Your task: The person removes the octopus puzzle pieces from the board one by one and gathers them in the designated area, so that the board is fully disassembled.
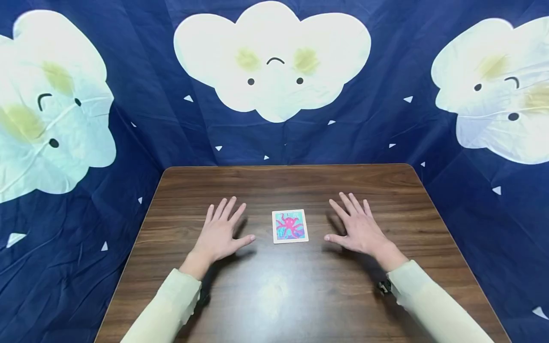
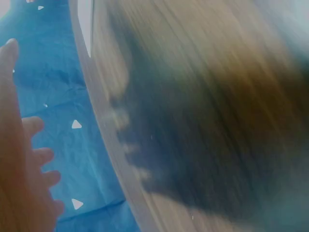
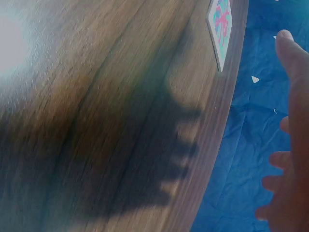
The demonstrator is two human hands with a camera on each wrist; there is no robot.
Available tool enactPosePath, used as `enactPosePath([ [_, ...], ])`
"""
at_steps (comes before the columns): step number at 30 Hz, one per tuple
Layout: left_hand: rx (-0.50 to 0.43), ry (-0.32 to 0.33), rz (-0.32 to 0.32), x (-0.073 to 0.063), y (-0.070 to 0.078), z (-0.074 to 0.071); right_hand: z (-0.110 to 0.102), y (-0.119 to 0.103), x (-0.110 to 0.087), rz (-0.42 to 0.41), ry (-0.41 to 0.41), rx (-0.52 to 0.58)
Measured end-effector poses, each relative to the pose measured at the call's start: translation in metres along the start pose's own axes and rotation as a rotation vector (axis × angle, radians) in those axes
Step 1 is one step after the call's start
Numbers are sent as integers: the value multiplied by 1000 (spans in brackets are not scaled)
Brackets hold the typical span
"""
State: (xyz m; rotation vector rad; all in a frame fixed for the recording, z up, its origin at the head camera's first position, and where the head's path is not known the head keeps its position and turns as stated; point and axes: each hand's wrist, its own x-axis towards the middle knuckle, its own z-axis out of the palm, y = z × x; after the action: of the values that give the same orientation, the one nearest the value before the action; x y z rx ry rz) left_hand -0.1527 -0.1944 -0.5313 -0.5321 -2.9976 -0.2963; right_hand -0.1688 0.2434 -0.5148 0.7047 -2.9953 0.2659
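A square, white-bordered picture card or tile point(image 1: 290, 226) lies flat on the wooden table point(image 1: 274, 186), showing a pink octopus on a blue-green ground. To its left, my left hand point(image 1: 219, 234) is spread palm down above the tabletop, fingers straight and holding nothing. My right hand point(image 1: 358, 228) mirrors it on the other side, thumb toward the card, also without anything in it. Shadows of both hands fall on the wood, apart from the fingers. At the upper edge of the right wrist view, part of the octopus card point(image 3: 221, 26) shows beyond the hand's shadow.
Dark blue cloth point(image 1: 274, 138) printed with white clouds and small triangles hangs behind the table and at both sides. Light sleeves cover the forearms, and a dark object point(image 1: 384, 286) sits at the right cuff. A bright glare lies on the table's near part.
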Motion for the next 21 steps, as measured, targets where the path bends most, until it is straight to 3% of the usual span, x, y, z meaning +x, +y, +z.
enactPosePath([
  [5,-39,23,39,5,11,5,0,-2,2,-38,30,39],
  [14,-44,61,175,16,40,20,2,-4,16,-51,-4,182],
  [21,-9,-12,212,23,60,32,10,-9,31,-59,-46,226],
])
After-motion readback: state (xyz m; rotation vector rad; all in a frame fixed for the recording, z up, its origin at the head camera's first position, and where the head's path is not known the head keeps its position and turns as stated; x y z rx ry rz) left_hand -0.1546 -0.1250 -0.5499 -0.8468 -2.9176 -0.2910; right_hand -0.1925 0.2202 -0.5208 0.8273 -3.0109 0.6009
